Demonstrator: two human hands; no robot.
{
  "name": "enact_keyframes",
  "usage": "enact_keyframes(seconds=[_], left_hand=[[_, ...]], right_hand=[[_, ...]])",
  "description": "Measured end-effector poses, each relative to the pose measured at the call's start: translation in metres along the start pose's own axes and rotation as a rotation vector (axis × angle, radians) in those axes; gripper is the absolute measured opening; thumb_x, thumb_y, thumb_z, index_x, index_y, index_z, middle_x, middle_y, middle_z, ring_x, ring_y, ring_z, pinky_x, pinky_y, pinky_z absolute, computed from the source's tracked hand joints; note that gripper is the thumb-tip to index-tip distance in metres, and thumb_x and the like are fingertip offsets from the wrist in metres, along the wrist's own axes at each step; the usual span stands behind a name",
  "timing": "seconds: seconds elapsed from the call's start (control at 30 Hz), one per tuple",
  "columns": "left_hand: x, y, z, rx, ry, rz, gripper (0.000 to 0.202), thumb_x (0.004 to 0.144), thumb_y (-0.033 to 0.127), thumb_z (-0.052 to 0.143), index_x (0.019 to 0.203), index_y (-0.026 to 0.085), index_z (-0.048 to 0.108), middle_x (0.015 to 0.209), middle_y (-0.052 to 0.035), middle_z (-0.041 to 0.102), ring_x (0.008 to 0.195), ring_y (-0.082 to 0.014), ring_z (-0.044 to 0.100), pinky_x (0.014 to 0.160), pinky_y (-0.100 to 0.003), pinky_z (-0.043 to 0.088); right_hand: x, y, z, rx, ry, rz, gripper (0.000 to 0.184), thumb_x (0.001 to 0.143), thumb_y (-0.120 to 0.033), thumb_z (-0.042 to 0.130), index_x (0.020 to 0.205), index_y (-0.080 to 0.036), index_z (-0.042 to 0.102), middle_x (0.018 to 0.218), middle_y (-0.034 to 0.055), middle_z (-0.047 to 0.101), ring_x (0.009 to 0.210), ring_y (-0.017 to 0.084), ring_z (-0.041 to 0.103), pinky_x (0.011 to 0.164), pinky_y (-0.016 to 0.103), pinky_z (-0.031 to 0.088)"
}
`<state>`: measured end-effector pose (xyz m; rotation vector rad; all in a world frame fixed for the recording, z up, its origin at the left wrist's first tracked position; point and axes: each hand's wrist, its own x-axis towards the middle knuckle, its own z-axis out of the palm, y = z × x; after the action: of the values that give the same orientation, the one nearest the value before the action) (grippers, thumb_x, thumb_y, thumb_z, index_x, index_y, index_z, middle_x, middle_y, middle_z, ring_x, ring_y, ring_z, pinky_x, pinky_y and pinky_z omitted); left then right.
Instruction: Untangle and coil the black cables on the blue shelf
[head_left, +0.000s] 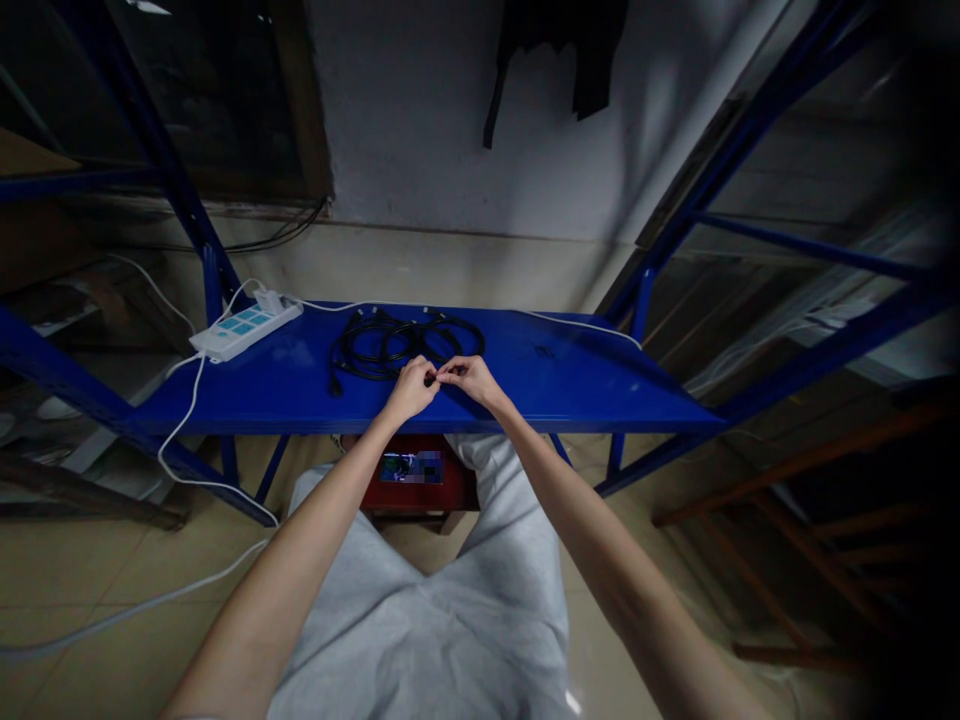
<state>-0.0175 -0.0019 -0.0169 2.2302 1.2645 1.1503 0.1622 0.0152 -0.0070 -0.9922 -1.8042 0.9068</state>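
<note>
My left hand (411, 389) is closed over the front part of the blue shelf (555, 375), gripping a small black piece (430, 380) that looks like a cable end. Fingertips of my right hand (472, 376) pinch together right beside it, touching or almost touching the left fingers. What the right fingers hold is too small to make out. Just behind both hands lie coiled black cables (360, 350), with a dark plug (334, 385) at their left end. Part of the coil is hidden by my hands.
A white power strip (244, 328) lies at the shelf's left end, its white cord (180, 430) hanging down. Blue frame posts (641, 300) rise on both sides. Below the shelf, a phone (412, 467) rests on a red stool (459, 490) between my knees. Wooden furniture (795, 480) stands right.
</note>
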Motion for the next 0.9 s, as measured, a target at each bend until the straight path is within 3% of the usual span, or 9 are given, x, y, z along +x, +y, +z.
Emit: enact_keyframes(seconds=[0.3, 0.63, 0.77, 0.9], left_hand=[[-0.001, 0.004, -0.005, -0.022, -0.006, 0.013, 0.007, 0.087, 0.015, 0.063, 0.081, 0.016, 0.066, 0.088, -0.005, 0.063, 0.084, -0.0184, 0.061, 0.081, -0.033, 0.05], [0.0, -0.003, -0.006, -0.115, 0.062, -0.076, 0.009, 0.081, 0.017, 0.069, 0.074, 0.017, 0.064, 0.081, -0.003, 0.066, 0.075, -0.0165, 0.061, 0.074, -0.031, 0.049], [0.0, 0.0, -0.007, -0.182, 0.063, -0.107, 0.006, 0.082, 0.017, 0.066, 0.076, 0.017, 0.063, 0.081, -0.0028, 0.067, 0.075, -0.0161, 0.063, 0.073, -0.03, 0.049], [0.0, 0.004, -0.01, -0.22, 0.071, -0.149, 0.007, 0.081, 0.016, 0.066, 0.076, 0.018, 0.061, 0.075, -0.0012, 0.067, 0.071, -0.0158, 0.061, 0.07, -0.029, 0.047]], right_hand=[[0.0, 0.003, 0.0, -0.01, 0.024, 0.008, 0.044, 0.063, -0.056, 0.085, 0.076, -0.015, 0.077, 0.068, 0.0039, 0.068, 0.06, 0.013, 0.049, 0.059, 0.027, 0.037], [0.001, 0.005, -0.004, 0.06, 0.016, -0.065, 0.028, 0.066, -0.044, 0.085, 0.074, -0.018, 0.078, 0.085, 0.0079, 0.072, 0.081, 0.02, 0.065, 0.077, 0.032, 0.049], [0.005, 0.01, 0.0, 0.102, 0.022, 0.028, 0.028, 0.063, -0.041, 0.085, 0.073, -0.017, 0.076, 0.082, 0.0078, 0.074, 0.078, 0.021, 0.066, 0.076, 0.033, 0.051], [0.011, 0.014, 0.013, 0.142, 0.133, 0.119, 0.026, 0.062, -0.037, 0.084, 0.068, -0.015, 0.073, 0.074, 0.0073, 0.073, 0.068, 0.018, 0.064, 0.068, 0.029, 0.05]])
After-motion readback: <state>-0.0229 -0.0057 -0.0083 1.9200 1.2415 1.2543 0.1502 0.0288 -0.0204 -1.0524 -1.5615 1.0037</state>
